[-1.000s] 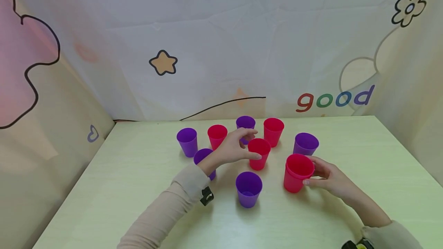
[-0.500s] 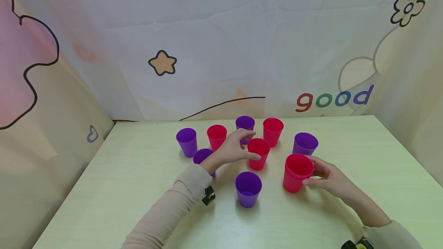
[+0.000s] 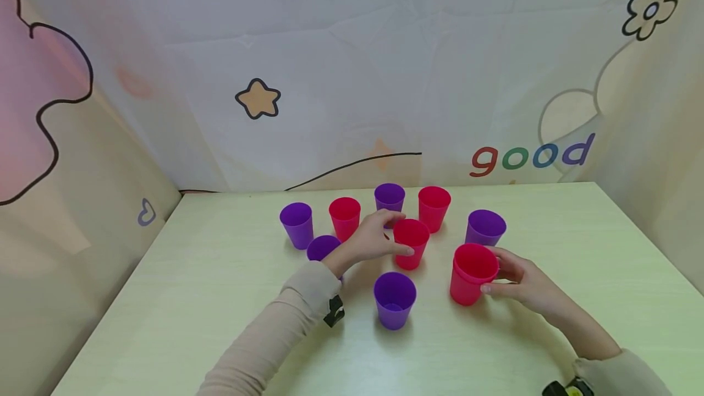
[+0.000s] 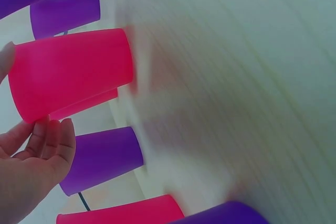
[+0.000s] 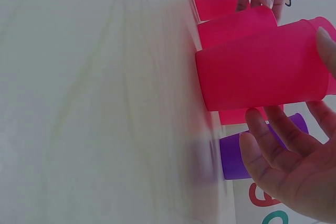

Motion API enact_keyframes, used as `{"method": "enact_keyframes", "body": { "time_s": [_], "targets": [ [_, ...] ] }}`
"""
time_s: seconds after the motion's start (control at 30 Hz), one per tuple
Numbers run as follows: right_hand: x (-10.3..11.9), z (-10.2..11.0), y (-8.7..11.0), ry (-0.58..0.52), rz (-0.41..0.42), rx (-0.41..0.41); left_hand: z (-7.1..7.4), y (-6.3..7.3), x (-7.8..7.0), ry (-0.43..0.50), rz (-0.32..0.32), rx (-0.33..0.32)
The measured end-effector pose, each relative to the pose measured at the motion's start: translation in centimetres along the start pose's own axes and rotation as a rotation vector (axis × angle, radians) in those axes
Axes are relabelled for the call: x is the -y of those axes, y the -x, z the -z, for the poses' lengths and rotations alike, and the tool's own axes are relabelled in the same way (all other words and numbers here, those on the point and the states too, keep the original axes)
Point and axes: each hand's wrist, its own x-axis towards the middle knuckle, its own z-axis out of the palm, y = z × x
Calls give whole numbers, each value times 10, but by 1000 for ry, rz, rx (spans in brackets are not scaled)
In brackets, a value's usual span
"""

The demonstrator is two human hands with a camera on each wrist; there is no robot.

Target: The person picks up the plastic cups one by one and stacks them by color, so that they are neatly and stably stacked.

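Observation:
My left hand [image 3: 370, 239] grips a red cup [image 3: 412, 249] near its rim. Its thumb lies on the near side and the fingers on the far side, as the left wrist view shows of the same cup [image 4: 73, 69]. On the right, my right hand [image 3: 522, 283] holds two nested red cups [image 3: 467, 289], thumb in front, fingers behind. Their doubled rim shows in the right wrist view, where the lower cup [image 5: 257, 69] stands upright on the table. Closest to me is a purple cup [image 3: 394, 307], between the forearms.
Purple cups stand at the far left [image 3: 297, 228], the back [image 3: 389, 195] and the right [image 3: 485, 227]. Another purple cup [image 3: 323, 248] is partly behind my left wrist. Two more red cups [image 3: 345, 216] [image 3: 434, 206] stand at the back. A printed curtain [image 3: 330, 78] hangs behind the table [image 3: 181, 298].
The fingers of my left hand have come down and closed in on the red cup's far side. My right hand and the nested red cups have stayed in place.

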Motion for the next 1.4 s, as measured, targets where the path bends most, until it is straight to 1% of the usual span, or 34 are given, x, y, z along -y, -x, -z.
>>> {"method": "enact_keyframes", "body": {
  "time_s": [0.3,0.53,0.77,0.9,1.23,1.4],
  "targets": [
    [-2,0,0,-6,9,4,0,2,-3,4,11,-4],
    [0,-1,0,0,0,-4,0,2,-3,4,19,-8],
    [2,-1,1,-13,-4,0,0,2,-2,-14,-28,-16],
    [2,-1,1,-7,-8,-4,1,2,-4,-2,-45,-17],
    [2,-1,2,-4,2,-3,2,4,-11,22,-71,-36],
    [2,-1,2,-4,0,-4,4,5,-14,35,-76,-35]
  ]
}}
